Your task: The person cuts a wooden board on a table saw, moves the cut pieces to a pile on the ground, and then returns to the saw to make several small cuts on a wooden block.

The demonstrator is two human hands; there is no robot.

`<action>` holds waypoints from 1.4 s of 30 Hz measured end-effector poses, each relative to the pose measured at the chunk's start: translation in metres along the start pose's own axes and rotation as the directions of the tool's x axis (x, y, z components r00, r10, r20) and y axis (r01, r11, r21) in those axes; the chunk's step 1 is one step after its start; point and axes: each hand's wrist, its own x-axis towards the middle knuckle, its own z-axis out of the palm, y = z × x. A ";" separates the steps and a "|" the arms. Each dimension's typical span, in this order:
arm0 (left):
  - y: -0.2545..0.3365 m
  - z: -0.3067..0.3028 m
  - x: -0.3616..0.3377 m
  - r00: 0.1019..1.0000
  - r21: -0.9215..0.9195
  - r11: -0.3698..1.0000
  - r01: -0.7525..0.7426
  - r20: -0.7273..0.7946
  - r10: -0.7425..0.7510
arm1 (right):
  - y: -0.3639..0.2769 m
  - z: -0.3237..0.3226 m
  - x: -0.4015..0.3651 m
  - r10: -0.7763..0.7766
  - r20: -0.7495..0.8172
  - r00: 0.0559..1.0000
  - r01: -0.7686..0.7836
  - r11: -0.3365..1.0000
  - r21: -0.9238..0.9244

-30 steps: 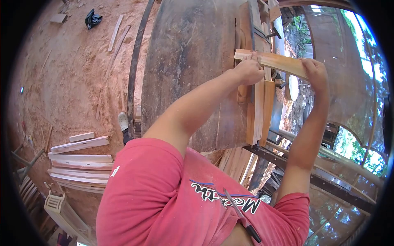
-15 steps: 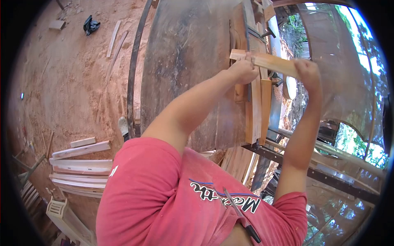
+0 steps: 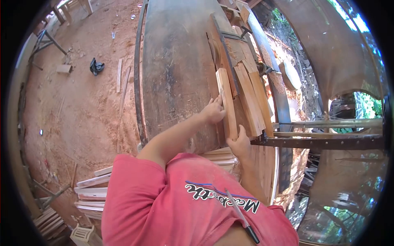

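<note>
A short, pale wooden piece (image 3: pixel 227 104) lies lengthwise near the right part of the big worn tabletop (image 3: pixel 176 69). My left hand (image 3: pixel 214 111) holds its left side, with the fingers against the edge. At the piece's near end, my right hand (image 3: pixel 240 143) grips it between thumb and fingers. Just to the right lie longer wooden strips (image 3: pixel 249 102), next to a dark metal guide (image 3: pixel 230 57).
A dark metal rail (image 3: pixel 324 142) runs off to the right past the table's near corner. Stacked boards (image 3: pixel 92 192) lie on the dirt floor at the lower left. Farther off on the floor are a black plastic bag (image 3: pixel 96 67) and thin wood strips (image 3: pixel 119 76).
The wooden piece has turned from crosswise to lengthwise and come down onto the table. Both hands have moved nearer my body, the right one also leftward. The view has shifted.
</note>
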 end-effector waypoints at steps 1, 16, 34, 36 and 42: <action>0.011 -0.001 -0.016 1.000 -0.001 1.000 -0.005 -0.004 0.005 | 0.002 0.003 -0.007 -0.008 0.062 0.998 0.005 0.999 0.047; 0.001 -0.067 -0.164 0.595 -0.717 0.655 0.239 -0.425 -0.682 | -0.056 0.052 -0.009 -0.420 0.222 0.880 0.153 0.693 0.704; -0.078 -0.088 -0.370 0.229 -0.910 0.178 -0.375 -0.277 -0.933 | -0.023 0.128 0.016 -0.541 0.000 0.841 0.538 0.837 0.103; -0.128 -0.052 -0.389 0.171 -0.918 0.144 -0.369 -0.220 -0.961 | -0.027 0.130 0.017 -0.553 -0.036 0.833 0.554 0.831 0.047; -0.237 0.022 -0.482 0.052 -0.923 -0.208 -0.323 0.202 -0.978 | -0.030 0.127 0.013 -0.529 -0.034 0.848 0.530 0.847 0.047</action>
